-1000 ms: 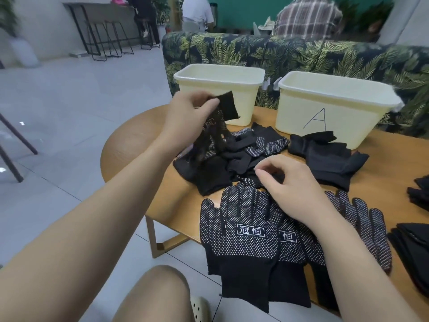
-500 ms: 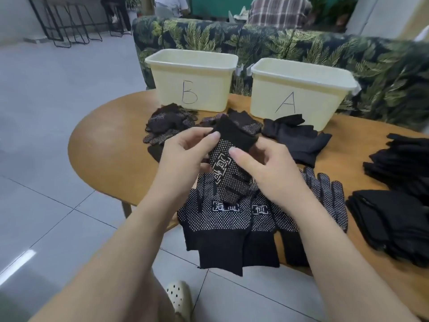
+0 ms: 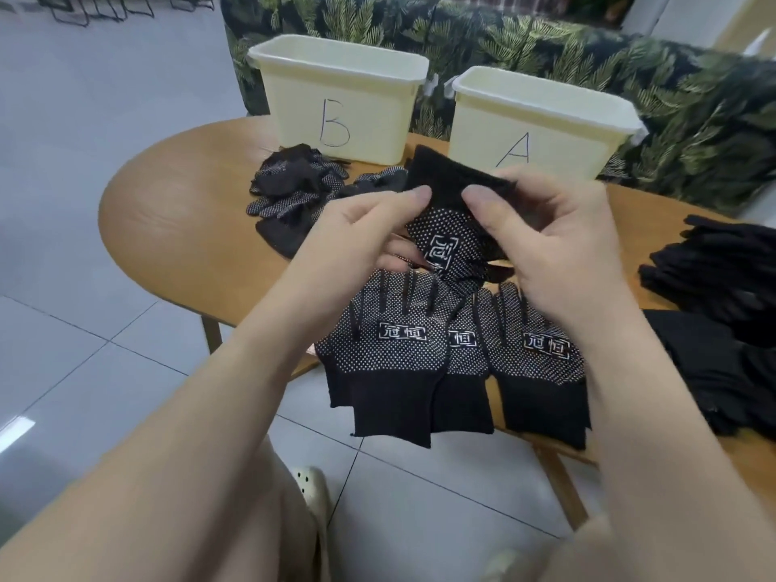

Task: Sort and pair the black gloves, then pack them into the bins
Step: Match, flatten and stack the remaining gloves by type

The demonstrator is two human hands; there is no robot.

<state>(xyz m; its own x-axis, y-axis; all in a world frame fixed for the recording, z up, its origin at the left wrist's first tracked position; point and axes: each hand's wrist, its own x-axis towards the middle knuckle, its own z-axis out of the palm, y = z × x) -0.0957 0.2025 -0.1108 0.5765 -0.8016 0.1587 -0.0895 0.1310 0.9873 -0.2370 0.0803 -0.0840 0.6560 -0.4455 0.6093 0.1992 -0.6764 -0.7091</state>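
While three dotted gloves lie flat on the surface, a fourth dotted glove is pinched at its cuff by left hand and right hand fingers, before bin A

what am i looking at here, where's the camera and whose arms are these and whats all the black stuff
There is no machine here. The camera sits on a person's head and looks down at their own bare arms. The left hand and right hand together hold one dotted black glove up by its cuff, above a wooden table. On the near edge lie three more dotted gloves, laid flat side by side and overlapping. A loose heap of dotted gloves lies farther back on the left, and stacks of plain black gloves on the right. Behind stand two cream bins, marked B and A; their insides are not visible.
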